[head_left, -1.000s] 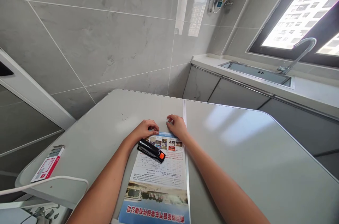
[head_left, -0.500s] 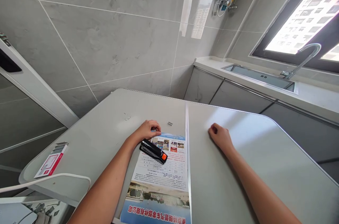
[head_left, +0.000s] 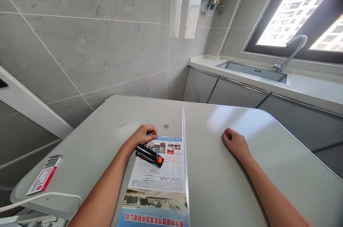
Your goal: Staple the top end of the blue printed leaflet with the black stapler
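My left hand [head_left: 145, 134] rests at the upper left corner of a printed leaflet [head_left: 158, 180], its fingers curled at the paper's top edge. Just below that hand a black stapler [head_left: 149, 155] with an orange button lies slantwise across the leaflet. A small strip of staples [head_left: 166, 126] is on the table beyond the leaflet. My right hand [head_left: 235, 142] rests on the right half of the table, its fingers curled in, away from the other things. Whether anything is inside those fingers cannot be made out.
On the table's [head_left: 209, 184] left edge lies a red and white box [head_left: 44, 179] with staple strips at its end. A white cable [head_left: 53, 194] crosses the near left corner. Behind, a counter holds a sink [head_left: 254, 72] and faucet [head_left: 293, 52].
My right hand has moved a little to the right over the table. The camera view has shifted slightly. My left hand stays at the leaflet's corner.
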Motion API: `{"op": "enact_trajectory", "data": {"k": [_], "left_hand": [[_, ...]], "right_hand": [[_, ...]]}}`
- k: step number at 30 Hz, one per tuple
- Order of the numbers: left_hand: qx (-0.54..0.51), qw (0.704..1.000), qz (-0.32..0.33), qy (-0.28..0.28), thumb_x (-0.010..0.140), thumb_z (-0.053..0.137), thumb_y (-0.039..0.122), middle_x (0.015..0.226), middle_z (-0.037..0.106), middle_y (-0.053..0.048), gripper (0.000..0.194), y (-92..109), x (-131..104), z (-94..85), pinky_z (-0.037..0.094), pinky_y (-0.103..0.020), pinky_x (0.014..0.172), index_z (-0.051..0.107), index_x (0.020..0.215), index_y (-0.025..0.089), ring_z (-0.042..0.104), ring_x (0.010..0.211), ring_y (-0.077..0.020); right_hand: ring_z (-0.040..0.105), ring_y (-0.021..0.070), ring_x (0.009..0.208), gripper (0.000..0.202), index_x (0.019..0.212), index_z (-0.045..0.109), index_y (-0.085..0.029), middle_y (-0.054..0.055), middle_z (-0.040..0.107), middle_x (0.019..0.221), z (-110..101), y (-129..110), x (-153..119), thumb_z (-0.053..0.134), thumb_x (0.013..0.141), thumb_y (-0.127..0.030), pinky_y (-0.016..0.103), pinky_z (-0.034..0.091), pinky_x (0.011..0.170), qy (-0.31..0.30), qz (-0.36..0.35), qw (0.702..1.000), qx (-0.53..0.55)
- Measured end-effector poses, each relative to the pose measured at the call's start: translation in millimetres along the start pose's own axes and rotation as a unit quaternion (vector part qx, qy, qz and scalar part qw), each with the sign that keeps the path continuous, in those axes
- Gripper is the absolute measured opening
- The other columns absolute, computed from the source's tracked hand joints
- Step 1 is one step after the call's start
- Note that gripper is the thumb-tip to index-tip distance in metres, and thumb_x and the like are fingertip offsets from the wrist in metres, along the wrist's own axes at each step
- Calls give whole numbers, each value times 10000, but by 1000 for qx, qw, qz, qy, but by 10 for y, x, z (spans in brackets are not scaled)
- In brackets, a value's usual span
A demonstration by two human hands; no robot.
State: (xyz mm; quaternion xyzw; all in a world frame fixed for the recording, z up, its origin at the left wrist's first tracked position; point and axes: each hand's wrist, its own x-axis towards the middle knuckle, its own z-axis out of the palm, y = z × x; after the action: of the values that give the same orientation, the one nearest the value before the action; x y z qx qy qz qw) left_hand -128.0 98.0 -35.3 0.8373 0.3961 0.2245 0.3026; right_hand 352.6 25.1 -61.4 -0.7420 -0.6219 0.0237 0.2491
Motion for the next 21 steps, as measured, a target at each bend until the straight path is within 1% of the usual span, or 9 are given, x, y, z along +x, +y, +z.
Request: {"op": "enact_trajectory", "data": {"k": [8, 21], "left_hand": [[18, 1000, -3, -6, 847, 704, 296, 840, 707, -22, 119, 57, -2, -14, 429, -274, 736, 758, 827, 191, 566, 772, -154], [4, 1000, 5, -5, 855, 713, 306, 848, 703, -27, 130, 15, 2, -6, 444, -277, 762, 758, 838, 186, 602, 814, -162]], "right_hand": [[537, 187, 631, 181, 731, 508, -243, 10, 602, 668, 0, 64, 9, 479, 835, -389, 301, 369, 622, -7, 5, 1000, 23], [540, 185, 635, 180, 736, 539, -238, 15, 614, 673, 10, 89, 16, 494, 826, -387, 302, 369, 626, -9, 1, 1000, 22]]}}
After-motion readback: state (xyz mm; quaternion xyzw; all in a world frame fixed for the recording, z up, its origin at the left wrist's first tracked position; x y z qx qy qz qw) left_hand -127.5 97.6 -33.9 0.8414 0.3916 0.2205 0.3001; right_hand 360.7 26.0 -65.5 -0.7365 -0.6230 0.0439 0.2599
